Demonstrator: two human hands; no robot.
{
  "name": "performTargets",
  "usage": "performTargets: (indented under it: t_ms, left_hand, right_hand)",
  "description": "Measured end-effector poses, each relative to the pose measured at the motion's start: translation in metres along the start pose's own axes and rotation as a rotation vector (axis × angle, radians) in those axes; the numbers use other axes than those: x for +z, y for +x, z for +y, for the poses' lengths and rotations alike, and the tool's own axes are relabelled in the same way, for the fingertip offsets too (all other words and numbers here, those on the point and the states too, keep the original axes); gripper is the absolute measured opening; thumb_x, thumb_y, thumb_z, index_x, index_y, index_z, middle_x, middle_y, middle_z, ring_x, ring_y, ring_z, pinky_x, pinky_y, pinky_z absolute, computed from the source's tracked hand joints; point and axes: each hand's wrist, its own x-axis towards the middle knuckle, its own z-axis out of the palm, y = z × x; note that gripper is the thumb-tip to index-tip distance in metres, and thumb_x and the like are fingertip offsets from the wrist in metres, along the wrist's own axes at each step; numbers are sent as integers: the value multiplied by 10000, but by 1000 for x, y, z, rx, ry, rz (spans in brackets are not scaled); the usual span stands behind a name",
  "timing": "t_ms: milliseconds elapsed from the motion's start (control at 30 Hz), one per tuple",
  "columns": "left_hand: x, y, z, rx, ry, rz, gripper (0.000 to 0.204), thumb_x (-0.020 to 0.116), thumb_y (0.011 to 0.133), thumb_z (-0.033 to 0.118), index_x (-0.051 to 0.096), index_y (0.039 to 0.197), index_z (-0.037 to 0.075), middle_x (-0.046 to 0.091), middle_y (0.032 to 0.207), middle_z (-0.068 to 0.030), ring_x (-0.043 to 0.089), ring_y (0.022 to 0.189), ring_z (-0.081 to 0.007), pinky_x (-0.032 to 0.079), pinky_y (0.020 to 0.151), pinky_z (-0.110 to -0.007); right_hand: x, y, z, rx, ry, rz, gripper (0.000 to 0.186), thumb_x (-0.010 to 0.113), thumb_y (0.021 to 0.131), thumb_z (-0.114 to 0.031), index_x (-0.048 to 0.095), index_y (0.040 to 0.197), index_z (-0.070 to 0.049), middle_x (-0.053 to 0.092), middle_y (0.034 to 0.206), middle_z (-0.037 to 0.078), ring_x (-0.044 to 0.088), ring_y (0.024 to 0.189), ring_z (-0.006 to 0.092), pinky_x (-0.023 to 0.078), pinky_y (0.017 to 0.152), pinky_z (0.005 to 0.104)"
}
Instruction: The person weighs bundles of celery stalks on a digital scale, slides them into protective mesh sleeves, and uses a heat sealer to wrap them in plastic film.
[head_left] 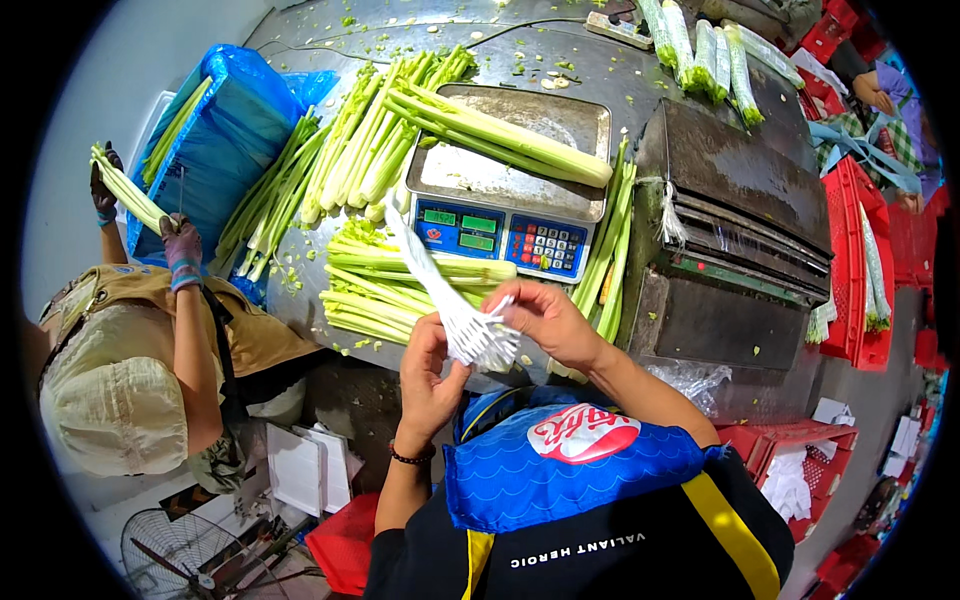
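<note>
A bundle of narrow white strips hangs between my hands, long and gathered at its far end and fanned out at its near end. My left hand pinches the fanned end from the left. On its other side my right hand has thumb and fingers closed at the strip tips. Just beyond, a digital scale with a metal pan carries a celery bunch lying across it. More celery lies beside my left hand, and further stalks stand along the scale's right side.
At left, a co-worker in a cap holds celery by a blue-lined box. Loose celery covers the table behind. A dark metal wrapping machine stands right, wrapped bunches lie far right, red crates beyond. A fan stands lower left.
</note>
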Motion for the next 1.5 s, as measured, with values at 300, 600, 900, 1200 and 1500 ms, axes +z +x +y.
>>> performTargets:
  t_ms: [300,600,900,1200,1500]
  left_hand:
    - [-19,-3,9,31,-380,412,315,496,830,-64,448,1125,37,505,819,-27,473,742,-102,409,695,-230]
    - [-72,27,7,180,-1147,12,413,542,950,188,465,1324,29,624,1099,-74,635,840,-189,532,728,-301]
    - [-55,78,-29,-48,649,414,535,758,818,134,420,1198,-31,578,1053,-136,595,873,-185,490,748,-297]
    - [-9,98,-47,-56,36,83,110,700,862,114,726,955,64,643,943,-26,548,697,-66,437,610,-208]
    - [30,149,-80,-191,-178,40,354,736,871,251,595,1093,14,625,926,-14,571,790,-72,468,706,-223]
  right_hand:
    - [9,31,13,-90,458,236,138,505,1010,-216,505,1052,-84,514,682,-5,503,601,98,422,540,244]
    - [-37,68,-8,417,-362,3,301,639,943,-277,581,1133,-51,617,800,0,589,681,90,485,619,238]
    - [-189,152,-108,182,-1851,-101,723,808,677,-222,476,1300,-66,597,1125,191,582,1017,333,470,883,425]
    - [-124,122,-73,513,219,-125,645,360,986,-551,400,1410,-66,620,1163,209,649,965,275,547,837,413]
    - [-92,112,-22,366,377,-110,748,382,936,-644,480,1331,-17,625,1162,178,658,989,234,576,800,400]
